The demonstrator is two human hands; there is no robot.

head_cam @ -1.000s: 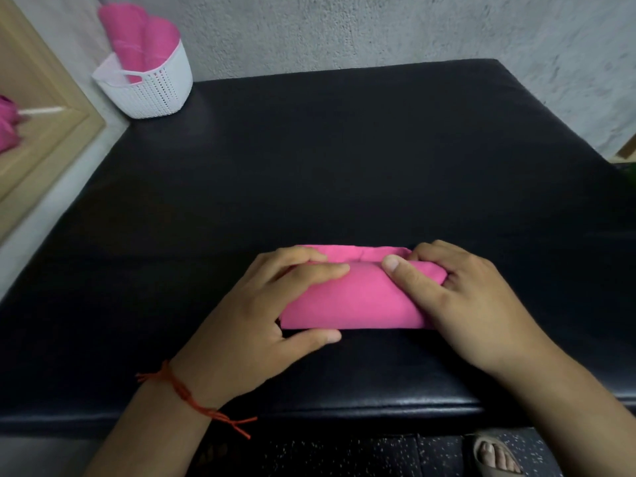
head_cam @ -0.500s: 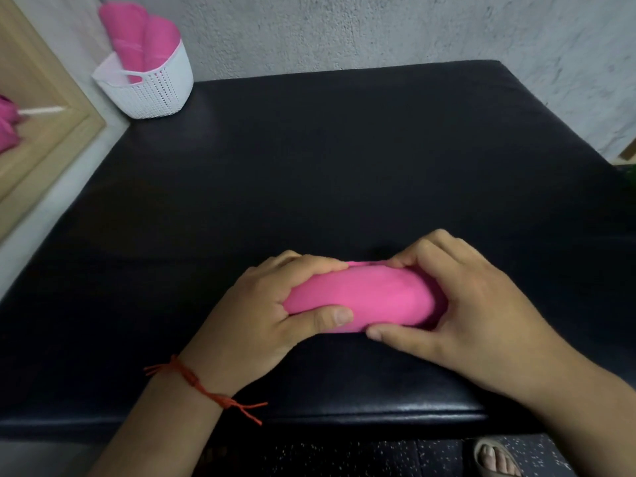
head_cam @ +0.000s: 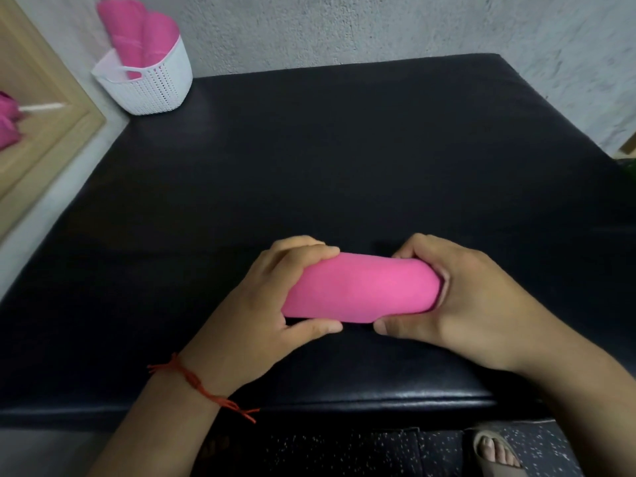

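A pink cloth rolled into a thick cylinder [head_cam: 361, 287] lies crosswise near the front edge of a black padded surface [head_cam: 344, 160]. My left hand [head_cam: 261, 304] grips its left end, fingers curled over the top and thumb underneath at the front. My right hand [head_cam: 471, 297] grips the right end the same way, its fingers wrapped round the far side and the thumb along the front. The roll's ends are hidden inside my palms. A red thread bracelet circles my left wrist.
A white perforated basket [head_cam: 151, 84] with two rolled pink cloths [head_cam: 137, 39] stands at the far left corner. A wooden frame [head_cam: 44, 132] leans at the left, a grey wall runs behind. My sandalled foot [head_cam: 495, 456] shows below the front edge.
The cloth went from a flat folded rectangle under my fingers to a tight roll. Both hands closed round its ends and it now looks slightly raised.
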